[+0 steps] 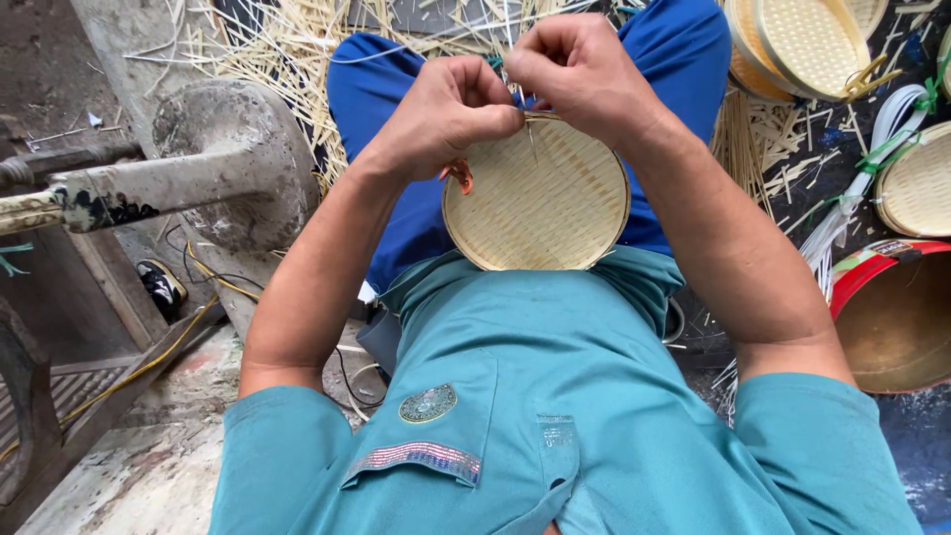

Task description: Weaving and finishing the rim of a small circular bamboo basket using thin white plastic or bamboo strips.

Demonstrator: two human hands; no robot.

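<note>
Head view, looking down at a seated person's lap. A round woven bamboo tray (536,198) rests on the lap, against the teal shirt (535,396) and over the blue trousers (396,109); its woven inner face is turned up toward the camera.

Left hand (446,114): at the tray's far rim, left of centre. Grip pressed together, fingers curled in, thumb and forefinger pinching at the rim; what exactly is pinched is too small to tell. A small orange-handled tool (461,176) shows just below this hand, lying on the tray's weave.

Right hand (580,69): just beside the left, also at the far rim. Grip closed, fingertips bunched on a thin strip (532,139) that runs down over the weave.

Surroundings: loose bamboo splints (287,50) scattered over the floor beyond the knees. More woven trays (807,45) stacked at upper right, another (916,188) at the right edge. A bundle of pale strips tied with green (862,178) lies near them. A red-rimmed bucket (892,307) stands at right. A worn grey machine part (218,159) at left.
</note>
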